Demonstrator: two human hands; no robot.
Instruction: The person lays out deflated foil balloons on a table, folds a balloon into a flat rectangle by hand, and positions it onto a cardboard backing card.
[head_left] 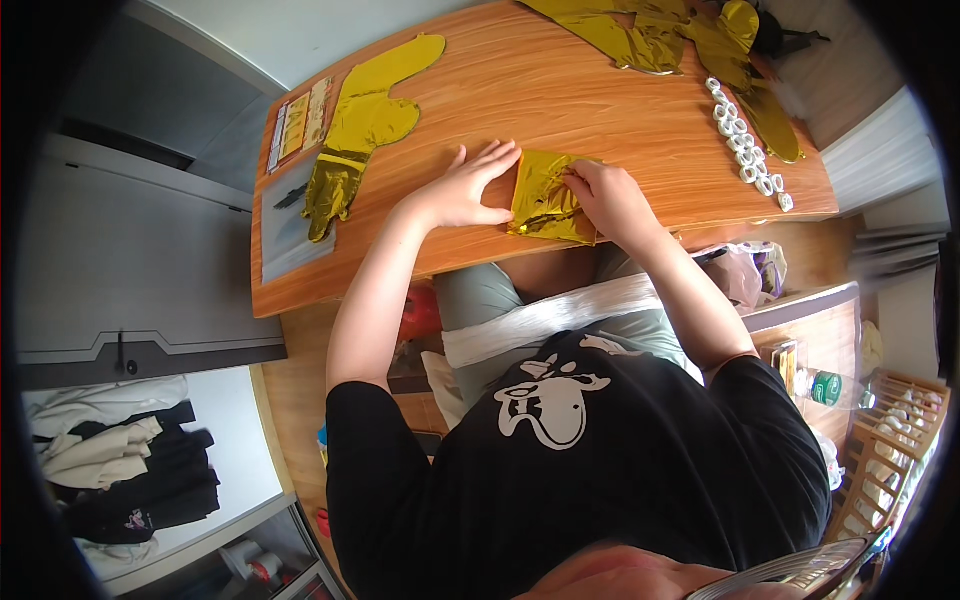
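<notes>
A folded gold foil balloon, flat and roughly square with a creased surface, lies near the front edge of the wooden table. My left hand rests flat at its left side, fingers spread, with thumb and fingertips by the foil's edge. On the right part of the foil my right hand is closed, its thumb and fingers pinching or pressing the foil. Another gold foil balloon is laid out flat to the left. More gold foil balloons lie at the far right.
A double row of small white rings runs along the table's right side. At the left edge lie a printed card and a clear plastic bag. A white cloth strip crosses my lap. A green-labelled bottle is at the lower right.
</notes>
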